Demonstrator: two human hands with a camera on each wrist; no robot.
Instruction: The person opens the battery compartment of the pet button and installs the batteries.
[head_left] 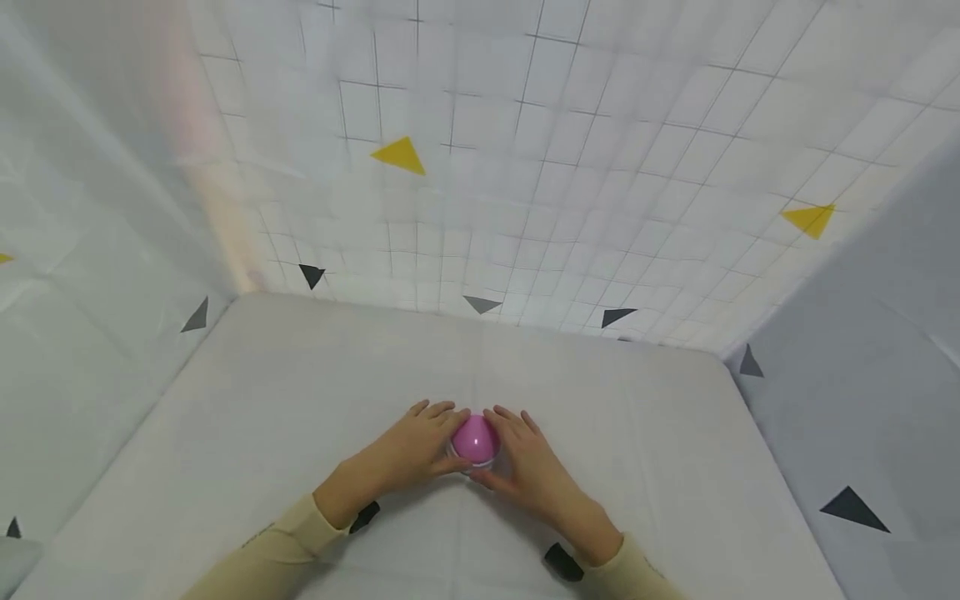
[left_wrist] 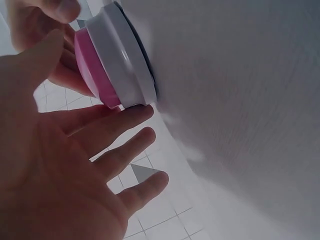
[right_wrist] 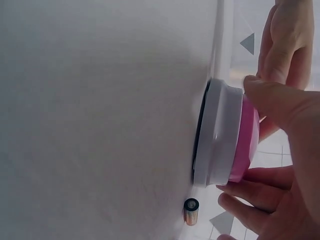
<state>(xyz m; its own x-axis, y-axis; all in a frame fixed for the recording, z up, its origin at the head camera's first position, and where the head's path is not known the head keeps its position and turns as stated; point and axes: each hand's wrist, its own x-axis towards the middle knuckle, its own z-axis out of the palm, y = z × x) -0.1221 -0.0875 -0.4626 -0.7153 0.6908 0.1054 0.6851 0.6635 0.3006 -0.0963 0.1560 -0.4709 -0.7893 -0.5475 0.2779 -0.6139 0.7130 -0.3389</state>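
A push button with a pink dome (head_left: pixel 475 439) and a white round base (right_wrist: pixel 217 135) sits on the white table, between both hands. On its left side, my left hand (head_left: pixel 414 450) holds it with the thumb and index finger, while the other fingers spread away. My right hand (head_left: pixel 528 467) grips the opposite side, its thumb at the near edge and fingertips at the far edge of dome and base. A small battery (right_wrist: pixel 191 212) is beside the base in the right wrist view; the head view does not show it.
White sheeting encloses the table (head_left: pixel 337 358) at the back and sides. The back sheet (head_left: pixel 570 158) has grid lines, with yellow and dark triangles on it. Dark wrist-worn pieces (head_left: pixel 562 562) show under both forearms.
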